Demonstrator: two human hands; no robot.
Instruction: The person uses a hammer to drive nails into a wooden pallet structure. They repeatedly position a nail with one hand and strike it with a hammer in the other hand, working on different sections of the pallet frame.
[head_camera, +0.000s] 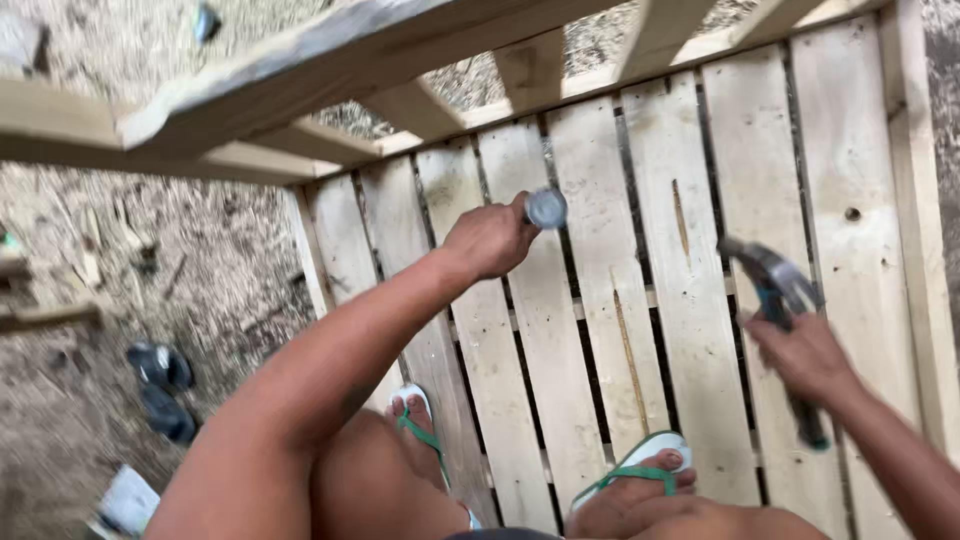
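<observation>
The left hand (490, 240) is curled into a closed fist around a small grey metal piece (546, 208) with a round, dull face; it pokes out past the thumb side of the fist, and its blurred outline does not let me tell what kind of part it is. It sits just above the planks near the middle of the slatted wooden floor (600, 330). The right hand (805, 358) is wrapped tight around the dark handle of a hammer (775, 300), whose grey steel head with a curved claw points up and to the left, raised clear of the wood and well apart from the left fist. The floor is made of pale, rough-sawn boards laid side by side with narrow dark gaps between them, and 1 board carries a long brownish streak. A frame of thicker pale timber rails (330, 60) crosses the upper part of the view, with short cross-pieces joined to it. Both feet stand on the slats in flip-flops (640, 470) with white soles and green straps. To the left the bare ground (150, 260) is littered with wood shavings, and 2 dark sandals (162, 385) lie there.
</observation>
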